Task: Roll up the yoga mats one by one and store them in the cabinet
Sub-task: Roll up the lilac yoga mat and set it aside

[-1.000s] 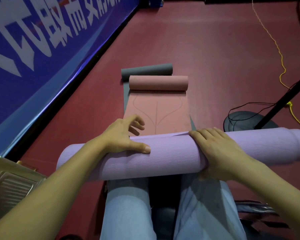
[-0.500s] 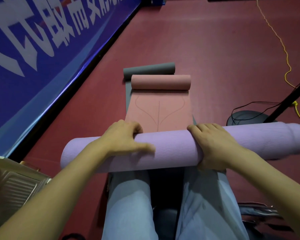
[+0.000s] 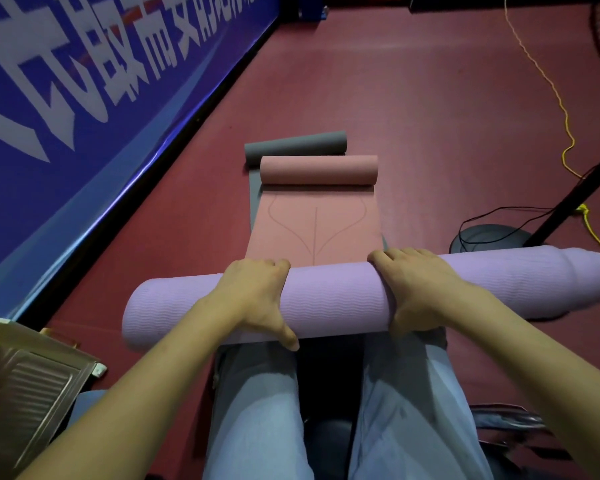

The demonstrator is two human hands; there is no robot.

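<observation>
Head view looks down on a rolled lilac yoga mat lying crosswise above the person's knees, over the near end of the mats spread on the dark red floor; the left hand grips the roll left of its middle, fingers curled over the far side and thumb hooked under the near side; the right hand grips it right of the middle in the same way, fingers over the top and thumb tucked beneath; the roll's right end is uneven, with inner layers sticking out in a narrower step; beyond the roll a pink yoga mat lies flat on the floor, printed with thin curved lines, its far end curled into a small roll; under it a grey yoga mat shows along the left edge, its own far end rolled up just behind the pink roll; a blue banner with white characters runs along the floor's left edge; a yellow cord trails down the right side of the floor, near a black stand base with a black cable looped on it; a metal cabinet door sits at the near left corner; the legs wear pale blue trousers
</observation>
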